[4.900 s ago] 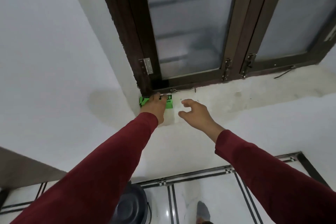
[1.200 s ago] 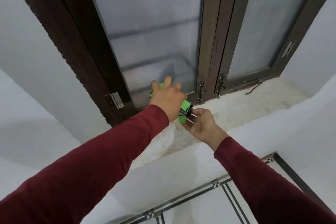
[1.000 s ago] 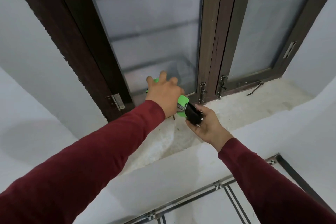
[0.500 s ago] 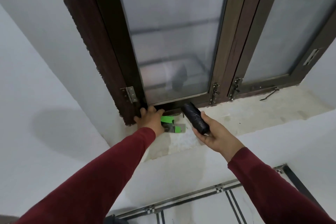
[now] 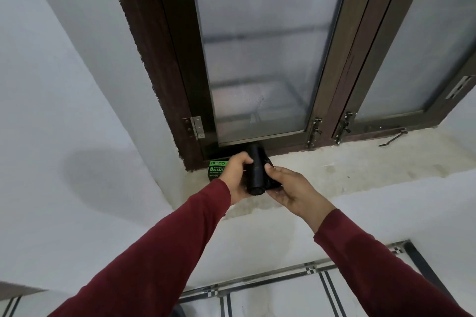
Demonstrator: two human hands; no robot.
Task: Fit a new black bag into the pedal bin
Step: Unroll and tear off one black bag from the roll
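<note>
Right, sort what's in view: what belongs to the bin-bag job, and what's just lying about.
For the job:
- bag roll, black, gripped by the left hand and right hand
- green box on the sill, behind the left hand

Just there:
- window frame with its hinge
- latches
- stay hook on the sill
- floor tiles

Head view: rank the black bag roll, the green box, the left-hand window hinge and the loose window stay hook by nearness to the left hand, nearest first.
1. Black bag roll: gripped by the left hand itself, with the right hand on its other side.
2. Green box: on the sill, just behind the hand's knuckles.
3. Window hinge: up on the frame, above the box.
4. Stay hook: far along the sill to the right.
</note>
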